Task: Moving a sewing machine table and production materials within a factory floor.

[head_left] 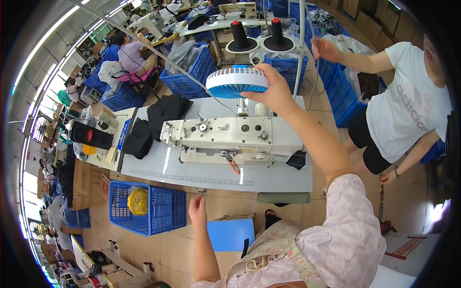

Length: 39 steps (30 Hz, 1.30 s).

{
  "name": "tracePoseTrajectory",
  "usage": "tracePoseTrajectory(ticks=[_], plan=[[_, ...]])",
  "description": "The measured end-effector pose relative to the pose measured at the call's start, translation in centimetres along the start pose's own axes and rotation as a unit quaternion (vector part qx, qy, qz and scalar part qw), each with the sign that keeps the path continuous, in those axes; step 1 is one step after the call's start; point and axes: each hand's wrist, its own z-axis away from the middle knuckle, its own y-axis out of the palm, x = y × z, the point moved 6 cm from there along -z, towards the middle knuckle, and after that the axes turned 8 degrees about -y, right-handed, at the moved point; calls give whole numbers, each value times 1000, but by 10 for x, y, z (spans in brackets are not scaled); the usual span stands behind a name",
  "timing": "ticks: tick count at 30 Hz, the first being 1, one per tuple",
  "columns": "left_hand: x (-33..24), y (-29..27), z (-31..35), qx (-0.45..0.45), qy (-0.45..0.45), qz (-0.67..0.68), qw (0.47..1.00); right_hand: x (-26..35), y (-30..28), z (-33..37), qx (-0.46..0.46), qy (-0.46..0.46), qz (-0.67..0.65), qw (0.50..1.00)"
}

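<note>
Head view: my right hand is raised above the far edge of the counter, fingers closed around the rim of a small round fan with a white grille and blue body. The fan sits tilted, held in the air just behind the white sewing machine that stands mid-counter. My left hand hangs low, below the counter's near edge, fingers loosely open, holding nothing, above the floor between a blue plastic crate and a flat blue board. The crate holds a yellow round fan. Black fabric pieces lie at the counter's far left corner; a smaller black piece rests near the right edge beside the machine. Two black thread cones stand on a rack beyond the far edge. A red-and-white rectangular sheet lies at lower right. Another person in a white shirt stands to the right, one hand reaching toward a pole.
</note>
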Motion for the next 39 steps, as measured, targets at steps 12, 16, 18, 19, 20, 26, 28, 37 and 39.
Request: tracePoseTrajectory(ticks=[12,16,18,19,20,26,28,37,39], plan=[[-233,189,-93,86,205,-36,974,18,13,-1,59,-12,-56,997],[-237,197,-101,83,187,-76,976,12,1,3,20,-61,-67,996],[-236,187,-109,63,201,-25,977,7,-3,2,1,-47,-93,995],[-236,184,-114,63,205,-27,976,5,-4,0,-3,-48,-93,994],[-234,182,-119,75,199,-33,977,5,-2,-1,22,-55,-80,995],[-226,171,-122,106,188,-38,976,-23,-1,32,-54,40,-339,938],[-226,169,-124,112,204,-44,972,-32,20,50,-81,153,-562,808],[-230,166,-125,166,284,-100,939,-77,115,109,30,274,-92,957],[-232,157,-127,179,264,-106,942,-82,129,92,110,200,182,956]])
